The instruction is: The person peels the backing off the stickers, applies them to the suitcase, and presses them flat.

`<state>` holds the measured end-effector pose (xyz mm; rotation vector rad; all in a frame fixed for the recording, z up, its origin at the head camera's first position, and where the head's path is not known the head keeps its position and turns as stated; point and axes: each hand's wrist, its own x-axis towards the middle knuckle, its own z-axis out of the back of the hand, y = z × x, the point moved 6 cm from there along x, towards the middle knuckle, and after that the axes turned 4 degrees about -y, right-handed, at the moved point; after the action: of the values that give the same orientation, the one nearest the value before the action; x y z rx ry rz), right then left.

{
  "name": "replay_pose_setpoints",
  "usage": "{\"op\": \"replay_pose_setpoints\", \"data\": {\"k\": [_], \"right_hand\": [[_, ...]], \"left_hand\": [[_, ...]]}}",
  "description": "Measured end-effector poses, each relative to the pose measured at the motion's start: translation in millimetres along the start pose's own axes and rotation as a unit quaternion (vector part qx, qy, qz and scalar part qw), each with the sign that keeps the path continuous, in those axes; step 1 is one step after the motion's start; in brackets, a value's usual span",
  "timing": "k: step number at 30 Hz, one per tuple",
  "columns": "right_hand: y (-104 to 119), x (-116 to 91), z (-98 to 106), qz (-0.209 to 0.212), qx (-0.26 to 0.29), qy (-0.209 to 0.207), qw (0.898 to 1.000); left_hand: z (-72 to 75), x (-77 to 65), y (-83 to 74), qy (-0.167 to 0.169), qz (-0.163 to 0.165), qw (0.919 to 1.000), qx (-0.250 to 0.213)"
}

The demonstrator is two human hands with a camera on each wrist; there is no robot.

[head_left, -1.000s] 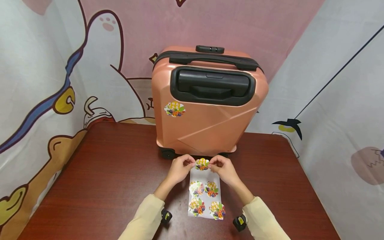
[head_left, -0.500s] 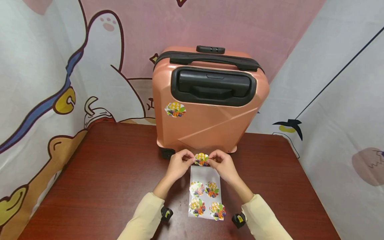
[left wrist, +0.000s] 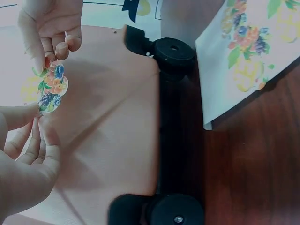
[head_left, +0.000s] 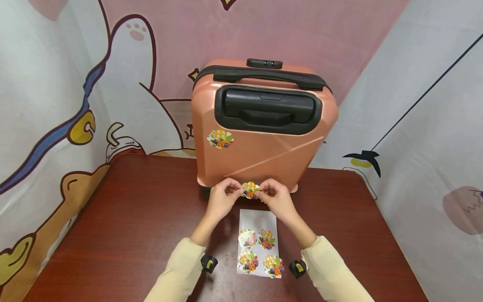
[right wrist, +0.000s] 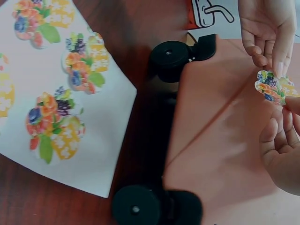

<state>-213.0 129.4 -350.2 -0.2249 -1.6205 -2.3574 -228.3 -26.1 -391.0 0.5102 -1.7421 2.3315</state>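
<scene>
A fruit-printed sticker point(head_left: 250, 190) with a scalloped edge hangs between both hands, in front of the lower part of the pink suitcase point(head_left: 260, 155). The left hand point(head_left: 222, 199) pinches its left edge between thumb and fingers. On the opposite edge, the right hand point(head_left: 278, 200) pinches it the same way. Both wrist views show the sticker point(left wrist: 52, 86) apart from the suitcase shell. Another such sticker point(head_left: 220, 139) is on the suitcase's upper left. Below the hands, the white backing sheet point(head_left: 258, 218) lies on the table with several fruit stickers point(head_left: 266, 239) on it.
The suitcase stands upright on the reddish-brown table point(head_left: 132, 218), its black wheels point(right wrist: 170, 61) at the bottom. A black recessed handle point(head_left: 268, 107) is near its top. Cartoon-printed cloth point(head_left: 170, 50) hangs behind and at both sides.
Both hands have lifted the sticker off the top of the backing sheet and carried it forward, towards the suitcase. The sheet and the suitcase stay where they were.
</scene>
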Motion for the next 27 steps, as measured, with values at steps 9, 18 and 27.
{"op": "replay_pose_setpoints", "data": {"k": [9, 18, 27], "right_hand": [[20.8, 10.7, 2.1, 0.035, -0.011, -0.026, 0.999], [11.5, 26.7, 1.8, 0.077, -0.014, -0.05, 0.996], [29.8, 31.2, 0.7, 0.087, -0.015, -0.067, 0.994]], "left_hand": [[9.3, 9.8, -19.2, -0.042, -0.02, 0.9985, -0.029], [18.1, 19.9, -35.7, -0.074, -0.048, 0.9954, -0.038], [22.1, 26.6, -46.1, -0.092, -0.048, 0.9931, -0.055]]}}
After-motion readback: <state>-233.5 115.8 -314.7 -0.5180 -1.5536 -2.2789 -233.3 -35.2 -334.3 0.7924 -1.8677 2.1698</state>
